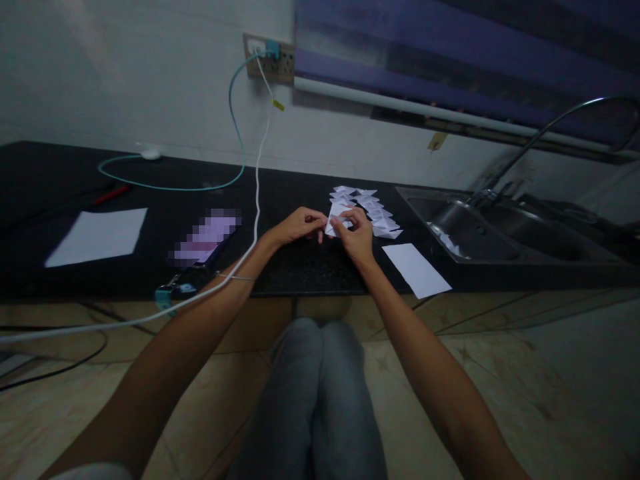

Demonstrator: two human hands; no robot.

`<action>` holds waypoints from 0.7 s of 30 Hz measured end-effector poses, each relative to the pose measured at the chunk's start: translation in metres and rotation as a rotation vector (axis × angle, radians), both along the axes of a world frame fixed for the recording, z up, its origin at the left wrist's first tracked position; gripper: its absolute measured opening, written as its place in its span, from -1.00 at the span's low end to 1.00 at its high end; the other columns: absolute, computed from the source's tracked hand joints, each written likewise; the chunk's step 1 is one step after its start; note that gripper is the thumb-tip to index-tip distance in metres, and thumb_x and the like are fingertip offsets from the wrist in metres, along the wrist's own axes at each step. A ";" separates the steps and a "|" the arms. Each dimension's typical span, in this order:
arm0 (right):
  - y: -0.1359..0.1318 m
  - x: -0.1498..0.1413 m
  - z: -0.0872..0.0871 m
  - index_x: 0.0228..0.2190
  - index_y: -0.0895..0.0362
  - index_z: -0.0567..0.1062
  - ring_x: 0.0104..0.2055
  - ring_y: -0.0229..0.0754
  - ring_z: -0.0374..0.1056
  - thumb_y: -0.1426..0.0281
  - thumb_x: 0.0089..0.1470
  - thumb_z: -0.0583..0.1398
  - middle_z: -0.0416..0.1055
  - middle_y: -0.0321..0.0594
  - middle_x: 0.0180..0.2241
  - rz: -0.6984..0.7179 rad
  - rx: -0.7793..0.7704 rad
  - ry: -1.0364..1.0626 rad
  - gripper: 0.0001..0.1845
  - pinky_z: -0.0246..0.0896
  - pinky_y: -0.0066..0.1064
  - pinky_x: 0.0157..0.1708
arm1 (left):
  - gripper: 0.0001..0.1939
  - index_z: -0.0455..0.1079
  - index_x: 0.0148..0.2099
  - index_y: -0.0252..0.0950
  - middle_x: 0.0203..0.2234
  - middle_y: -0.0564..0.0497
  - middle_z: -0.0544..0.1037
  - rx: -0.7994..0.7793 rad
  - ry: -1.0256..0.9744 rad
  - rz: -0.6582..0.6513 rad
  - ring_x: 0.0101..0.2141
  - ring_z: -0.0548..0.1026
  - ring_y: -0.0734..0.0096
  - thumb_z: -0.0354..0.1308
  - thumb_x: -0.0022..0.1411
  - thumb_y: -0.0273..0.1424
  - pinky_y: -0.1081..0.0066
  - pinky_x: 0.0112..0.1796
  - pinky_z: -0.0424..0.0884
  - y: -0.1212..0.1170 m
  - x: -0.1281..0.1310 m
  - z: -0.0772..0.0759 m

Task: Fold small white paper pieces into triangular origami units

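Between my two hands is a small piece of folded white paper (334, 212), held just above the dark countertop. My left hand (302, 225) pinches its left edge with thumb and finger. On the other side my right hand (356, 230) grips the paper, its thumb pressed on the front face. Directly behind and to the right lies a cluster of folded white paper pieces (383, 217), set in rows. A flat white paper strip (417, 269) rests on the counter right of my right hand, its near corner reaching past the front edge.
Left on the counter (280, 270) lie a white sheet (100, 235) and a phone (207, 237) with a strap. A white cable (258, 177) hangs from the wall socket (270, 59) across my left forearm. A steel sink (470, 233) with a curved faucet (545, 130) is at right.
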State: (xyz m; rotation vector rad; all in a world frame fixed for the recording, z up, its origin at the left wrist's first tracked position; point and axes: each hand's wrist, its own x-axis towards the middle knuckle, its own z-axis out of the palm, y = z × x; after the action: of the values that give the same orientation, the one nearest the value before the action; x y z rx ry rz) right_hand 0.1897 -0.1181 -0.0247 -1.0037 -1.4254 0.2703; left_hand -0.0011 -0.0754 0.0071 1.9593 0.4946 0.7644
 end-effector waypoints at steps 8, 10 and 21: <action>-0.003 -0.001 0.003 -0.45 0.03 0.46 -0.01 -0.03 0.38 0.14 0.03 0.36 0.43 -0.20 -0.25 -0.035 0.003 -0.047 -0.73 0.29 -0.11 0.09 | -0.68 0.49 -0.42 -0.37 -0.59 0.01 0.56 -0.006 0.003 0.027 -0.54 0.45 0.54 0.28 0.22 -0.20 0.55 -0.45 0.30 -0.006 0.004 0.004; -0.002 -0.001 0.001 -0.43 0.04 0.47 -0.04 -0.05 0.38 0.09 0.03 0.35 0.43 -0.19 -0.24 -0.024 -0.013 -0.032 -0.69 0.32 -0.13 0.06 | -0.70 0.47 -0.43 -0.37 -0.58 0.01 0.57 -0.017 -0.004 0.024 -0.52 0.49 0.52 0.28 0.21 -0.23 0.53 -0.40 0.36 -0.007 0.005 0.005; 0.000 -0.005 -0.001 -0.15 0.07 0.50 -0.24 -0.07 0.53 0.02 -0.33 0.51 0.60 -0.13 -0.21 0.278 -0.408 0.496 -0.28 0.51 -0.16 -0.19 | -0.81 0.48 -0.39 -0.39 -0.54 -0.01 0.62 -0.045 -0.038 0.071 -0.49 0.58 0.44 0.22 0.22 -0.38 0.49 -0.35 0.44 -0.009 0.008 0.006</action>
State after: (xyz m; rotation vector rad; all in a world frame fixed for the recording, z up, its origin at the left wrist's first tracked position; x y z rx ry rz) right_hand 0.1850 -0.1176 -0.0254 -0.9700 -1.0646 0.9771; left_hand 0.0067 -0.0843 0.0132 1.8907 0.5558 0.8273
